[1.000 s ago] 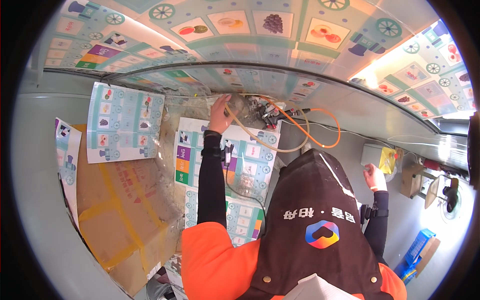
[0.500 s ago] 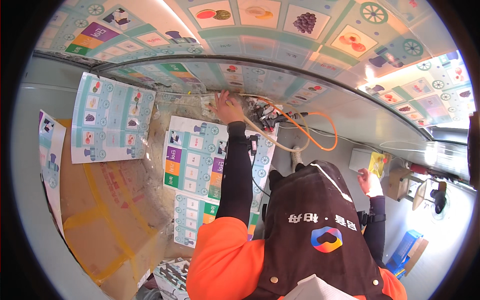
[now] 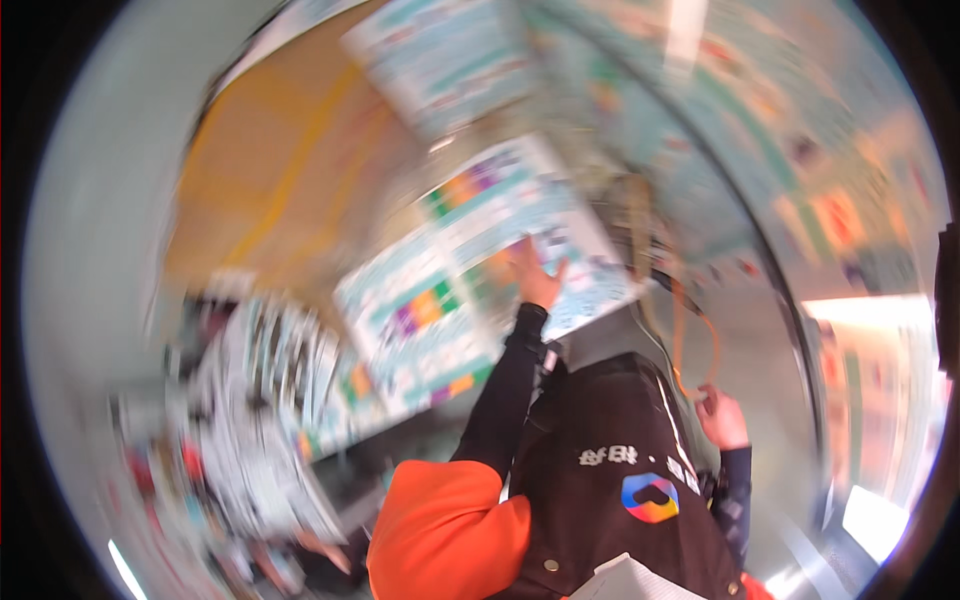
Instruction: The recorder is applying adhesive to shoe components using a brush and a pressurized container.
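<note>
My left hand (image 3: pixel 537 278) reaches over the stacked printed sheets (image 3: pixel 440 270), its fingers spread. It holds nothing that I can see; blur hides whether the fingertips touch the top sheet. The sheets are white and teal with purple, orange and green blocks. Off to the right, my right hand (image 3: pixel 722 418) is beside my dark apron (image 3: pixel 620 420), near a thin orange hose (image 3: pixel 679 345). Its fingers look loosely bent, but smear hides whether anything is in them.
Taped brown cardboard (image 3: pixel 270 170) lies at the upper left, with another printed sheet (image 3: pixel 445 60) beyond the stack. A dark-edged panel (image 3: pixel 745 215) runs along the right. A blurred pale, striped heap (image 3: pixel 265 400) is at the lower left.
The whole view has swung round and blurred. My left hand has left the hose and tools by the panel and is now over the sheets. My right hand is away from the yellow object.
</note>
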### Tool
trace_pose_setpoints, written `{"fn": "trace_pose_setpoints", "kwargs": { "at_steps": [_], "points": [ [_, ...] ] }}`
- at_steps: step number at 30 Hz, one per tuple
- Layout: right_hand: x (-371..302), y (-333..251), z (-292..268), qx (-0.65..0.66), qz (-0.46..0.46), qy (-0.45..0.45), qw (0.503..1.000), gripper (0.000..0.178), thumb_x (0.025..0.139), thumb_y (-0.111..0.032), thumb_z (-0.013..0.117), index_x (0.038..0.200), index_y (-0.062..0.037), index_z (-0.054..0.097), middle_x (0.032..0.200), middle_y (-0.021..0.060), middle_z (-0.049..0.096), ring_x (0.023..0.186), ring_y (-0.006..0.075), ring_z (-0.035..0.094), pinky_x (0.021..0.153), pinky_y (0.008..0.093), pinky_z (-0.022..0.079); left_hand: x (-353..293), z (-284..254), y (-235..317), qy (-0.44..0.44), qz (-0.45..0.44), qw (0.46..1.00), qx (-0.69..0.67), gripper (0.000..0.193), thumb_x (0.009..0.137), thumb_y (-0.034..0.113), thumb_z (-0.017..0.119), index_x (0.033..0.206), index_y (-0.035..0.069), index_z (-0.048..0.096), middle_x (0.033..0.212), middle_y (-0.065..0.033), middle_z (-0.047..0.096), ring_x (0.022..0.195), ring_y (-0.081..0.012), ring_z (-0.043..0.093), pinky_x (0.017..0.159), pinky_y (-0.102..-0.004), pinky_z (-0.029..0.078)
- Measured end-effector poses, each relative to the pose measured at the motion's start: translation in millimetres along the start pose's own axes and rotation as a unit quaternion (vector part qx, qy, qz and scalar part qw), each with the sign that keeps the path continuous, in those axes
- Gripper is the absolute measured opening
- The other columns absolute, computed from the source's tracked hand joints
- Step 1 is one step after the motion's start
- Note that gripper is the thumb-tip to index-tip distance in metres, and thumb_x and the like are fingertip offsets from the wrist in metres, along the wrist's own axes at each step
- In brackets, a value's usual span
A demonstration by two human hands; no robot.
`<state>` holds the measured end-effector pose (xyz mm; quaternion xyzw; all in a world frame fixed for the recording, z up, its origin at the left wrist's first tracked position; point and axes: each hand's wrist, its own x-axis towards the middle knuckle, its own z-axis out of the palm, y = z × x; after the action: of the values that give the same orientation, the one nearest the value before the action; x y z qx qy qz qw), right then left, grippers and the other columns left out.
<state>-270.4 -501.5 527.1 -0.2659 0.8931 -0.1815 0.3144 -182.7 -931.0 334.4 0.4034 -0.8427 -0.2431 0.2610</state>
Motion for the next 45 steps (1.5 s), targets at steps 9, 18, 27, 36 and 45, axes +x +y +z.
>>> {"fn": "trace_pose_setpoints", "kwargs": {
  "at_steps": [9, 18, 27, 36, 45],
  "points": [
    [47.1, -83.3, -24.4, 0.168, -0.336, -0.326, 0.868, 0.057, 0.088, -0.005, 0.064, 0.142, -0.0007, 0.047, 0.122, 0.0161, 0.062, 0.077, 0.0170, 0.064, 0.069, 0.0284, 0.052, -370.1, -282.9, -42.8, 0.099, -0.493, 0.775, -0.382, 0.072, 0.093, 0.041, 0.067, 0.151, 0.009, 0.040, 0.138, -0.0103, 0.055, 0.086, -0.0126, 0.063, 0.075, -0.0315, 0.051],
    [-32.9, -234.6, 7.0, 0.220, -0.440, -0.490, 0.720, 0.063, 0.091, -0.008, 0.059, 0.149, 0.0005, 0.038, 0.144, 0.0164, 0.051, 0.088, 0.0134, 0.063, 0.068, 0.0230, 0.048, -360.0, -494.5, 324.3, 0.300, 0.115, 0.946, -0.031, 0.079, 0.080, 0.017, 0.077, 0.148, -0.001, 0.041, 0.124, -0.0184, 0.046, 0.080, -0.0224, 0.063, 0.066, -0.0318, 0.051],
    [-124.3, -251.2, 40.8, 0.044, -0.455, -0.617, 0.640, 0.049, 0.089, -0.005, 0.067, 0.135, 0.0036, 0.055, 0.130, 0.0173, 0.061, 0.089, 0.0122, 0.063, 0.074, 0.0250, 0.050, -483.5, -470.9, 261.0, 0.032, 0.251, 0.679, -0.689, 0.090, 0.094, 0.047, 0.066, 0.152, -0.008, 0.024, 0.098, -0.0125, 0.072, 0.057, -0.0099, 0.062, 0.054, -0.0239, 0.051],
    [-279.7, -326.0, -5.2, 0.070, -0.415, -0.893, 0.160, 0.040, 0.091, -0.016, 0.063, 0.124, 0.0040, 0.050, 0.102, 0.0238, 0.064, 0.064, 0.0236, 0.066, 0.058, 0.0353, 0.055, -542.3, -427.8, 243.6, 0.151, -0.295, 0.734, -0.593, 0.054, 0.101, 0.015, 0.052, 0.151, 0.004, 0.037, 0.100, -0.0110, 0.071, 0.055, -0.0080, 0.057, 0.052, -0.0198, 0.045],
    [-246.7, -327.9, 33.2, 0.051, -0.490, -0.870, -0.033, 0.087, 0.077, 0.001, 0.076, 0.148, 0.0134, 0.029, 0.141, 0.0347, 0.046, 0.086, 0.0336, 0.069, 0.057, 0.0352, 0.056, -587.0, -384.5, 234.2, 0.352, -0.366, 0.677, -0.533, 0.040, 0.102, 0.018, 0.051, 0.140, 0.003, 0.052, 0.096, -0.0087, 0.070, 0.058, -0.0058, 0.054, 0.056, -0.0206, 0.045]
  ]
}}
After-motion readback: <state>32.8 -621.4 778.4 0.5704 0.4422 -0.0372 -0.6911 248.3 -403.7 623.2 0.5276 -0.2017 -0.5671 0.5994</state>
